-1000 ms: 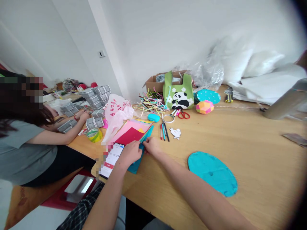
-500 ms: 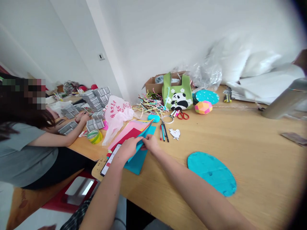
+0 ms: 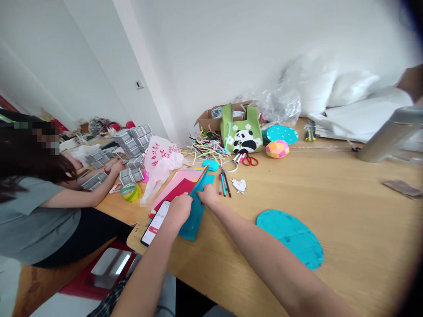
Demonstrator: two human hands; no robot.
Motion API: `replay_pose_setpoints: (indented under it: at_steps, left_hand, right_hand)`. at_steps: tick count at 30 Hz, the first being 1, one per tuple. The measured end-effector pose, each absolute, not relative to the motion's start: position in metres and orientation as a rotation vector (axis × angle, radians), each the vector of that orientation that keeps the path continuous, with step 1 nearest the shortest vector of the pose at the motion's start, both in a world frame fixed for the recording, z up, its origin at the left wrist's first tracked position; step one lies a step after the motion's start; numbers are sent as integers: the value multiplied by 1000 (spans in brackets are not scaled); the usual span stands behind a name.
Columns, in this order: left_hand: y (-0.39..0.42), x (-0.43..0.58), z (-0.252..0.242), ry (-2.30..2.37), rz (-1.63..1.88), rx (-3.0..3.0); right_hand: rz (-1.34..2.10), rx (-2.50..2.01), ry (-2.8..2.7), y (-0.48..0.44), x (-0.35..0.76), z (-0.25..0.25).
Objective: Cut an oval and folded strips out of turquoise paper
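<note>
A stack of coloured paper, with red paper (image 3: 176,190) and pink sheets showing, fans out at the table's left end. My left hand (image 3: 180,211) is closed on the lifted edge of the blue paper in that stack. From the other side, my right hand (image 3: 208,196) pinches the same blue paper (image 3: 192,225), its fingertips partly hidden behind the sheet. More blue paper lies flat under both hands. Beside my left wrist rests a phone (image 3: 156,223) with a lit screen. A blue oval piece (image 3: 291,237) lies to the right of my right forearm.
Pens (image 3: 224,184), a white cut-out (image 3: 239,186), red scissors (image 3: 250,161) and a tape roll (image 3: 229,166) lie beyond my hands. Behind them stands a green panda bag (image 3: 243,132). A co-worker (image 3: 36,211) sits at left near grey stacked blocks (image 3: 132,140). A grey cylinder (image 3: 386,136) stands at right.
My left hand has shifted slightly right and down, its index finger now drawn in rather than stretched along the paper. The raised blue sheet stands more upright. The view has turned slightly.
</note>
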State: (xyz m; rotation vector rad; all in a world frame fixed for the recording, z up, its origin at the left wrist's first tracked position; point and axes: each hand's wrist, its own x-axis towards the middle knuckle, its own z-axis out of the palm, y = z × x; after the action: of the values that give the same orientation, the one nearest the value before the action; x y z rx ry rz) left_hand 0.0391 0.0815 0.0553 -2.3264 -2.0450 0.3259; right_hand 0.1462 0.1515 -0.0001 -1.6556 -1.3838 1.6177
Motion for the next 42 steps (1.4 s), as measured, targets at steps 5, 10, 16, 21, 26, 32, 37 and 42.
replay_pose_setpoints:
  at_steps: [5,10,16,21,26,32,37,42]
  left_hand:
    - [79,53,53,-2087,373,-2178]
    - [78,51,49,-2104,399,-2132]
    - [77,46,46,-2107,410,-2198]
    - [67,44,34,-2077,383,-2321]
    - [52,55,26,-2073,-180,-2469]
    - [50,113,11,-2307,-990,-2910]
    - [54,147,1,-2016,-808,-3014]
    - [55,161,2,-1745,-777,-2998]
  right_hand:
    - [1527,-1652,-1486,160,150,13]
    - [1382,-1593,-1541,160,166,40]
    - [1182,-1446,-1483,129,247,89]
    - [1320,-1082,-1278,57,354,86]
    - [1504,-1312,-1045,-11,408,29]
    - [1549,-1262,-859,-44,413,-9]
    - [1348,-1478,-820,-52,420,-13]
    - [1305,-1528,-751,-69,451,-6]
